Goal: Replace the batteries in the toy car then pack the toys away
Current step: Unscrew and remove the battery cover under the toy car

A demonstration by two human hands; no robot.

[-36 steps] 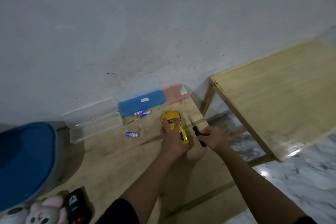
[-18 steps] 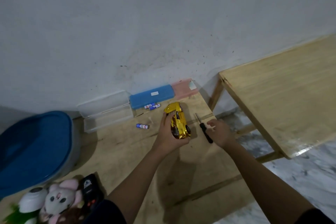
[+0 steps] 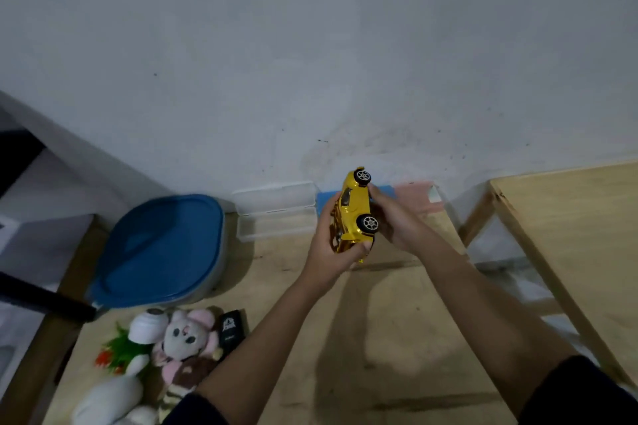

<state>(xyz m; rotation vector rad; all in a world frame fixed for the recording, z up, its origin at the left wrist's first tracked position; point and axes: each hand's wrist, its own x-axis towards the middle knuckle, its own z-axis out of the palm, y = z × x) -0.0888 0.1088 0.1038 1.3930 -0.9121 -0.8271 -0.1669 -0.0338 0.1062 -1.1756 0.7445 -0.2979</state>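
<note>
Two hands hold the yellow toy car [image 3: 355, 214] in the head view. The car is lifted off the wooden worktop [image 3: 379, 338], just right of frame centre, and turned on its side, with two wheels facing 3 o'clock and its length running 12 to 6. The left hand [image 3: 329, 250] wraps it from 9 o'clock, fingers curled round the body, thumb at the lower end. The right hand [image 3: 397, 222] grips from 3 o'clock, fingers curled onto the underside between the wheels. Behind the car at 12 o'clock, along the wall, is a blue case [image 3: 324, 198], partly hidden, with a pink case [image 3: 419, 197] to its 3 o'clock and a clear plastic box [image 3: 276, 210] to its 9 o'clock. A blue-lidded tub [image 3: 162, 248] sits at 9 o'clock of the car. Plush toys [image 3: 186, 342] and a black remote [image 3: 231, 328] lie at 7 o'clock. A second wooden table [image 3: 569, 235] stands at 3 o'clock, apart from the worktop.
</note>
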